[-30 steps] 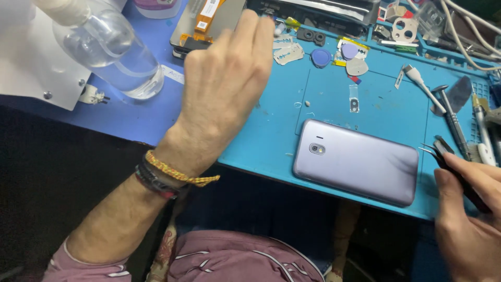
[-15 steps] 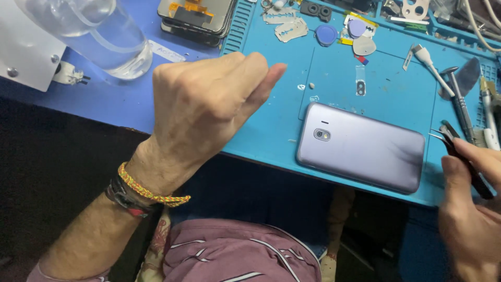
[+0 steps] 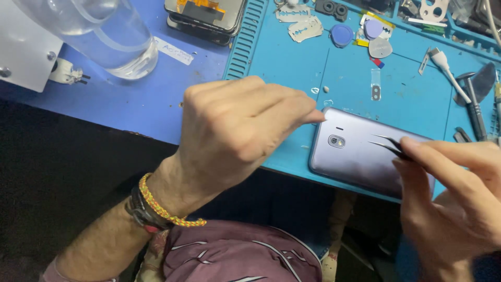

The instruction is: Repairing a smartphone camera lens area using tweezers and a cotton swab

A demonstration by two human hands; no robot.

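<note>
A lavender-grey phone (image 3: 360,156) lies back side up on the turquoise work mat (image 3: 282,73), its camera lens facing up. My left hand (image 3: 235,130) hovers just left of the phone with its fingers pinched together, the fingertips touching the phone's top left corner. My right hand (image 3: 454,193) holds thin black tweezers (image 3: 389,146), whose tips point at the phone's back, right of the lens.
A clear glass vessel (image 3: 104,31) and a white metal bracket (image 3: 26,47) stand at the back left. A phone screen assembly (image 3: 206,15), razor blades (image 3: 305,28), picks (image 3: 381,47) and hand tools (image 3: 472,104) lie on the mat. The table's front edge runs beneath my hands.
My left hand has come down from the back of the table to the phone's corner. My right hand has brought the tweezers over the phone's back.
</note>
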